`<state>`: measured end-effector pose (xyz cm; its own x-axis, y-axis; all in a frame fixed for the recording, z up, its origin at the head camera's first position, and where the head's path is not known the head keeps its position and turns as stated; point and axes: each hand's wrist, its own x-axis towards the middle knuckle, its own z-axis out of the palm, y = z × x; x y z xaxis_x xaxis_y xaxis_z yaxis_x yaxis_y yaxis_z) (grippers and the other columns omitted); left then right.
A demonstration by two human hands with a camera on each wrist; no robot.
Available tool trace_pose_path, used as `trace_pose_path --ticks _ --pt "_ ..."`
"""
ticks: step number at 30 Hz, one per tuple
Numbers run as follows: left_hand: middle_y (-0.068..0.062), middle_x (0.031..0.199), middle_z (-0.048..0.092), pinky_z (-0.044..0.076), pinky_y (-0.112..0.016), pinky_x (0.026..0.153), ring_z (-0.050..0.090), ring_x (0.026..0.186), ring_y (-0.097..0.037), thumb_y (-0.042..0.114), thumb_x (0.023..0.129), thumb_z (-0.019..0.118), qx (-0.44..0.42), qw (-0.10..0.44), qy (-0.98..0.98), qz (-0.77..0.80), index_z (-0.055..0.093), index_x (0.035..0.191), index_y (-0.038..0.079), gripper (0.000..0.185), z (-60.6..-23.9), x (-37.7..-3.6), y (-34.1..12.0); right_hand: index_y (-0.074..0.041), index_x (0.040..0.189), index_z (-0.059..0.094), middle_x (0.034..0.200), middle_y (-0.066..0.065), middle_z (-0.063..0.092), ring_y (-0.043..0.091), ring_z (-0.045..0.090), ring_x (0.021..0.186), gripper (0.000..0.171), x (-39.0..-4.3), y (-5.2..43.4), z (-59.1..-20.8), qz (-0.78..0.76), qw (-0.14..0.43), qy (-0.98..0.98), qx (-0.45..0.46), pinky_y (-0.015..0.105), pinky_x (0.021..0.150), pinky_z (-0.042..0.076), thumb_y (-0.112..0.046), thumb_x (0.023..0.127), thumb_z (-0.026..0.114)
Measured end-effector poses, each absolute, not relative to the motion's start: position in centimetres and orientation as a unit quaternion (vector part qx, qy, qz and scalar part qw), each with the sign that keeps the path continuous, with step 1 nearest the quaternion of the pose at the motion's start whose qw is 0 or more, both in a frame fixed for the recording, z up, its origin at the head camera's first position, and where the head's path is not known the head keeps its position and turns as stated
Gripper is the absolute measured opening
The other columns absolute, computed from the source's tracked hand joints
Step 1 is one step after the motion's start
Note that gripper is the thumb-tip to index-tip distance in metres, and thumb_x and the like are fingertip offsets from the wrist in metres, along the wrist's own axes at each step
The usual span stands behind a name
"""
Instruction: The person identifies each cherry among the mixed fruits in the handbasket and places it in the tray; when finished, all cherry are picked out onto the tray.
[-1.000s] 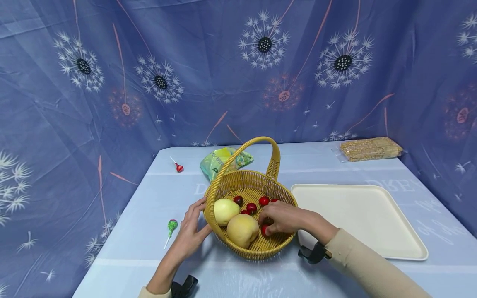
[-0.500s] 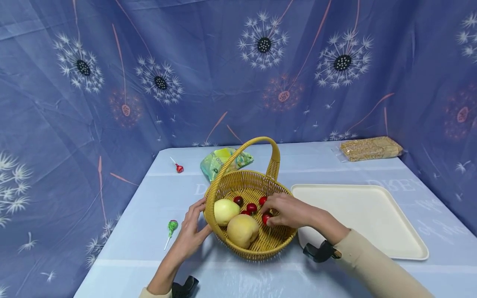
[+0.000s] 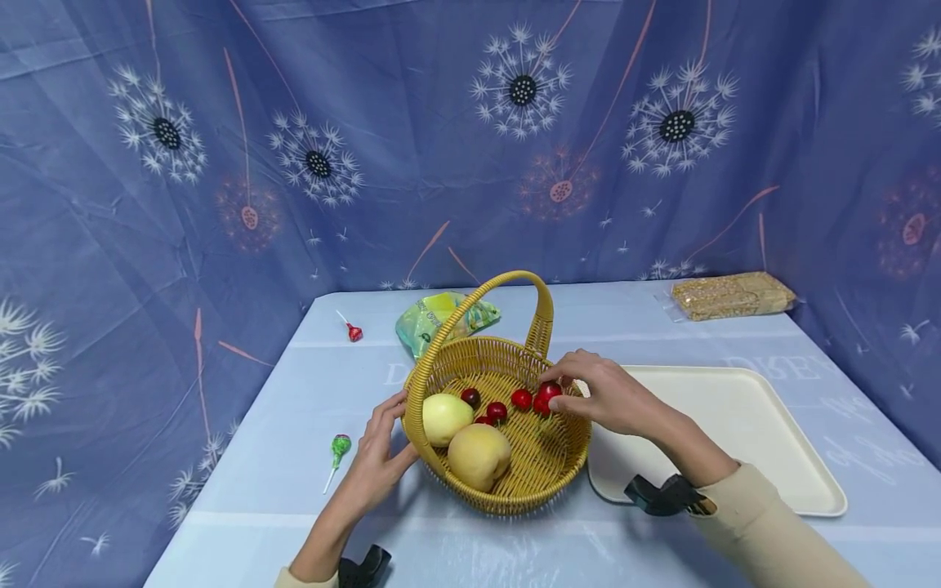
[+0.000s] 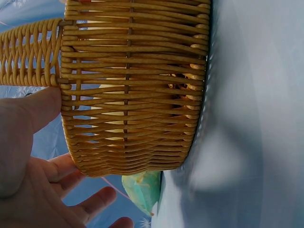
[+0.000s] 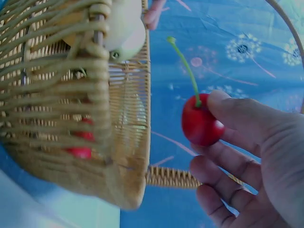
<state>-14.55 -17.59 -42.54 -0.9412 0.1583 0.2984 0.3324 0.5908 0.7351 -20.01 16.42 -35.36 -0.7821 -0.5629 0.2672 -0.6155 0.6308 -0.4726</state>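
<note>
A wicker basket [image 3: 515, 500] with a tall handle holds several red cherries [image 3: 496, 411], a pale green apple [image 3: 446, 418] and a yellowish peach-like fruit [image 3: 479, 457]. Over the basket's right rim, my right hand [image 3: 613, 396] pinches a red cherry [image 5: 202, 123] between thumb and fingers; its green stem points up and away in the right wrist view. At the basket's left side, my left hand [image 3: 378, 457] touches the rim. In the left wrist view, its thumb rests at the handle's base, two fingertips meet the rim and the other fingers spread loosely.
Right of the basket lies a cream tray [image 3: 706, 441], partly under my right forearm. A green-yellow bag [image 3: 434, 318] sits behind the basket, and a packet of grain-like food [image 3: 731, 295] lies back right. Red [image 3: 354, 332] and green [image 3: 341, 445] wrapped lollipops lie left.
My right hand has risen from inside the basket and moved right to the rim, bringing one cherry with it. My left hand and the basket have stayed in place.
</note>
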Motion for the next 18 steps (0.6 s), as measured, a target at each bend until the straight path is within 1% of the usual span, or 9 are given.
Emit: trace_pose_path --ticks 2,6,11,13,18 --pt "-0.011 0.151 0.031 0.023 -0.069 0.102 0.027 0.139 -0.037 0.027 0.087 0.067 -0.137 0.099 -0.887 -0.429 0.045 0.134 0.014 0.053 -42.5 -14.5 -17.6 -0.022 0.111 0.068 0.099 -0.011 0.063 0.011 0.056 0.089 0.029 -19.9 17.1 -35.4 0.297 0.062 -0.898 0.317 0.030 0.073 0.045 -0.027 0.083 0.072" --pt "-0.011 0.151 0.031 0.022 -0.070 0.102 0.027 0.140 -0.038 0.027 0.087 0.067 -0.134 0.097 -0.888 -0.429 0.045 0.134 0.015 0.053 -42.5 -14.5 -17.6 -0.022 0.112 0.067 0.100 -0.012 0.064 0.007 0.057 0.090 0.031 -19.9 18.2 -35.9 0.318 0.104 -0.890 0.309 0.029 0.076 0.047 -0.028 0.082 0.072" --pt "-0.011 0.151 0.030 0.025 -0.067 0.104 0.027 0.140 -0.039 0.027 0.087 0.067 -0.135 0.093 -0.887 -0.432 0.045 0.134 0.015 0.053 -42.4 -14.5 -17.6 -0.022 0.110 0.067 0.100 -0.011 0.066 0.006 0.058 0.088 0.031 -19.8 19.5 -37.0 0.329 0.156 -0.882 0.300 0.025 0.074 0.047 -0.019 0.080 0.075" --pt "-0.011 0.151 0.030 0.026 -0.067 0.104 0.026 0.140 -0.039 0.027 0.087 0.067 -0.136 0.092 -0.887 -0.433 0.045 0.134 0.014 0.053 -42.4 -14.6 -17.6 -0.022 0.109 0.068 0.101 -0.010 0.067 0.006 0.059 0.087 0.032 -19.7 20.0 -37.4 0.334 0.168 -0.881 0.290 0.023 0.073 0.047 -0.016 0.079 0.076" --pt "-0.011 0.151 0.029 0.023 -0.068 0.104 0.026 0.140 -0.038 0.028 0.087 0.067 -0.132 0.088 -0.888 -0.431 0.045 0.134 0.014 0.054 -42.5 -14.6 -17.6 -0.020 0.108 0.068 0.101 -0.006 0.068 0.009 0.060 0.086 0.031 -19.7 21.4 -38.5 0.337 0.177 -0.888 0.257 0.021 0.071 0.045 -0.014 0.078 0.076"
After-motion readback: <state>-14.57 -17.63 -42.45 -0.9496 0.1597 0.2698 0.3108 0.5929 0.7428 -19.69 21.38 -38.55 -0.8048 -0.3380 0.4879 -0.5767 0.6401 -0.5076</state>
